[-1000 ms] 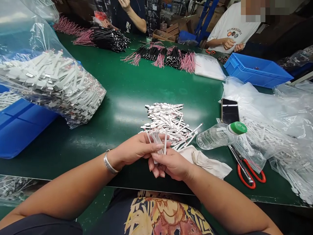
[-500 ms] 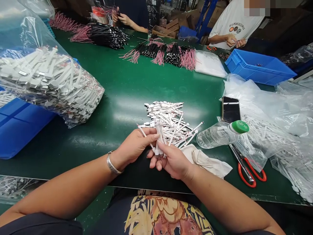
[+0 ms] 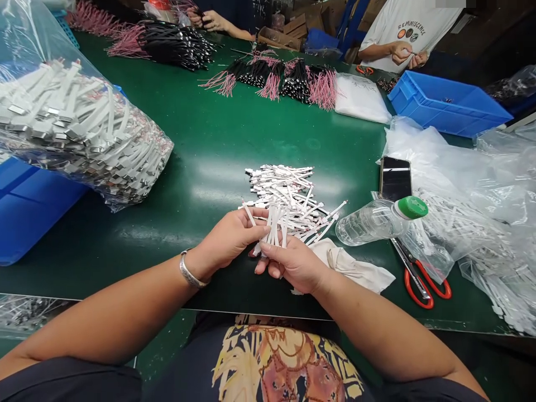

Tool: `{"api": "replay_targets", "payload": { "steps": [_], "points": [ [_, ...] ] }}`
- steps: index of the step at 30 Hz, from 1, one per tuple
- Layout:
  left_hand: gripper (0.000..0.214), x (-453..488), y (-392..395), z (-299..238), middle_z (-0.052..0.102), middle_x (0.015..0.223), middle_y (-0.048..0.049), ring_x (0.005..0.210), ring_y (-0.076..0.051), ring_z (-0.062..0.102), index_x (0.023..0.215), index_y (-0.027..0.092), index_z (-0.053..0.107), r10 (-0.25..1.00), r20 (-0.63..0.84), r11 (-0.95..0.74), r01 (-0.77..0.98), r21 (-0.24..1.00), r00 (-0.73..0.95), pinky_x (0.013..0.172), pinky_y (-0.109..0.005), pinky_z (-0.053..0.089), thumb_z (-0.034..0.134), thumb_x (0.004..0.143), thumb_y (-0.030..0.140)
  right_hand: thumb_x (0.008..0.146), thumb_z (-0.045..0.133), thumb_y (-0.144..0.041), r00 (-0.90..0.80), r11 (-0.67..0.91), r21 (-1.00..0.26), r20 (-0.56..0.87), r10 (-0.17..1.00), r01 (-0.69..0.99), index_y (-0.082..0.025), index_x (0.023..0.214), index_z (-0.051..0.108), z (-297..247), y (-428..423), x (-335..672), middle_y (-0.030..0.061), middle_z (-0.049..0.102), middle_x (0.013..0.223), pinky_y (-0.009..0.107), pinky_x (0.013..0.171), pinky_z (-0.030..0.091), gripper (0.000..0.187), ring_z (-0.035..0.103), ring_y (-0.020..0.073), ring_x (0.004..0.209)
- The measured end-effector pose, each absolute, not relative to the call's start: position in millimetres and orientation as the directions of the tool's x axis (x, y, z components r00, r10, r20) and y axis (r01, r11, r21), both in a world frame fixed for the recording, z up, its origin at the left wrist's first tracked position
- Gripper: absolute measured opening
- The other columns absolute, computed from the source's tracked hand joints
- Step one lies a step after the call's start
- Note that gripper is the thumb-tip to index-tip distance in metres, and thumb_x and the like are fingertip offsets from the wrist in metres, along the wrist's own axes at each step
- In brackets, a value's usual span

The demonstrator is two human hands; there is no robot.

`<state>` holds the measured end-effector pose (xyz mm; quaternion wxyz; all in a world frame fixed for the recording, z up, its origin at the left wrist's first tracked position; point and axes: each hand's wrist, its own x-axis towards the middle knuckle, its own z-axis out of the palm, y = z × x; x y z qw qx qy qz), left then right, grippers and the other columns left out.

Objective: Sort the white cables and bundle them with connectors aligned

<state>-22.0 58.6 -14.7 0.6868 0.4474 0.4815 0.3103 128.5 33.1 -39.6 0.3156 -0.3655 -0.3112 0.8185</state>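
A loose pile of short white cable pieces (image 3: 287,192) lies on the green table (image 3: 218,151) in front of me. My left hand (image 3: 232,234) and my right hand (image 3: 293,262) meet just below the pile. Both are closed around a small bundle of white cable pieces (image 3: 274,226) that stands upright between the fingers. A silver bracelet (image 3: 189,272) sits on my left wrist. A crumpled beige cloth (image 3: 352,268) lies just right of my right hand.
A clear bottle with a green cap (image 3: 379,220) lies on its side by a phone (image 3: 395,178) and red-handled scissors (image 3: 422,279). Big bag of white connectors (image 3: 79,134) on blue trays, left. Plastic bags (image 3: 469,190) right. Black-and-pink wire bundles (image 3: 288,84) and other people's hands far side.
The bundle in my hands has been gathered and turned more upright. Both hands shifted slightly up toward the pile, and the view tilted a little downward.
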Motion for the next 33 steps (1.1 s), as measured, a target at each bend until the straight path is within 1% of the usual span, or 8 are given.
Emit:
{"api": "replay_targets", "payload": {
  "steps": [6,10,15,20,23,26,29,33],
  "points": [
    [0.036,-20.0,56.5,-20.5,0.066,0.076,-0.0007,0.068,-0.012,0.062,0.11,0.018,0.049,0.903,-0.301,0.352,-0.126,0.927,0.308,0.063,-0.021,0.048,0.064,0.078,0.022,0.07,0.072,-0.031,-0.468,-0.647,-0.68,-0.473,0.747,-0.345,-0.013,0.09,0.06,-38.3,35.2,129.1,-0.0003,0.061,0.064,0.011,0.036,0.035,0.029,0.06,0.0082,0.051],
    [0.035,-17.6,55.9,-23.4,0.065,0.081,-0.0006,0.061,-0.009,0.059,0.107,0.02,0.05,0.887,-0.335,0.405,-0.189,0.894,0.317,0.051,-0.016,0.043,0.067,0.076,0.021,0.07,0.072,-0.028,-0.536,-0.689,-0.63,-0.466,0.704,-0.359,-0.016,0.1,0.06,-36.7,36.8,131.6,0.0027,0.067,0.084,0.015,0.05,0.052,0.035,0.069,0.0136,0.07],
    [0.037,-21.0,59.6,-13.3,0.067,0.087,-0.0047,0.059,-0.01,0.06,0.112,0.018,0.053,0.811,-0.345,0.501,-0.256,0.827,0.473,0.047,-0.018,0.044,0.065,0.078,0.027,0.068,0.075,-0.029,-0.587,-0.698,-0.654,-0.453,0.671,-0.293,-0.011,0.087,0.06,-36.9,35.1,133.3,0.0033,0.066,0.072,0.015,0.045,0.051,0.03,0.065,0.0109,0.055],
    [0.057,-25.8,60.3,-1.7,0.063,0.119,-0.0101,0.089,-0.022,0.067,0.125,0.026,0.052,0.698,-0.457,0.658,-0.242,0.713,0.552,0.064,-0.027,0.053,0.072,0.071,0.024,0.071,0.072,-0.035,-0.695,-0.69,-0.704,-0.412,0.589,-0.167,-0.01,0.081,0.06,-35.7,29.3,132.2,0.0026,0.065,0.072,0.018,0.048,0.052,0.029,0.064,0.0101,0.055],
    [0.043,-23.6,55.9,-3.1,0.067,0.113,-0.0125,0.092,-0.023,0.067,0.114,0.02,0.061,0.648,-0.484,0.683,-0.169,0.71,0.588,0.074,-0.03,0.054,0.072,0.072,0.024,0.072,0.071,-0.037,-0.768,-0.704,-0.704,-0.396,0.503,-0.097,-0.011,0.086,0.06,-34.6,26.6,131.9,0.0026,0.065,0.072,0.02,0.05,0.053,0.032,0.064,0.011,0.055],
    [0.023,-19.7,53.0,-7.8,0.071,0.099,-0.0123,0.089,-0.021,0.068,0.097,0.015,0.068,0.698,-0.466,0.652,-0.214,0.727,0.544,0.078,-0.031,0.054,0.066,0.078,0.029,0.071,0.072,-0.04,-0.776,-0.725,-0.685,-0.418,0.472,-0.072,-0.011,0.089,0.058,-32.7,26.6,132.9,0.0039,0.065,0.074,0.021,0.053,0.054,0.037,0.066,0.0118,0.058],
    [0.015,-17.6,55.7,-8.9,0.071,0.096,-0.01,0.094,-0.022,0.067,0.092,0.015,0.067,0.775,-0.464,0.623,-0.398,0.673,0.429,0.086,-0.036,0.052,0.061,0.083,0.025,0.071,0.072,-0.039,-0.708,-0.682,-0.73,-0.457,0.538,-0.047,-0.013,0.091,0.057,-29.7,29.5,135.7,0.0035,0.065,0.079,0.021,0.056,0.055,0.036,0.066,0.0118,0.064],
    [0.014,-20.4,63.7,-3.6,0.069,0.103,-0.009,0.096,-0.02,0.066,0.096,0.015,0.064,0.813,-0.488,0.577,-0.543,0.61,0.317,0.091,-0.039,0.051,0.052,0.088,0.018,0.074,0.07,-0.038,-0.456,-0.505,-0.863,-0.451,0.767,0.005,-0.017,0.094,0.053,-26.7,35.4,140.3,0.0004,0.062,0.079,0.019,0.051,0.052,0.034,0.063,0.0098,0.063]
  ]
}}
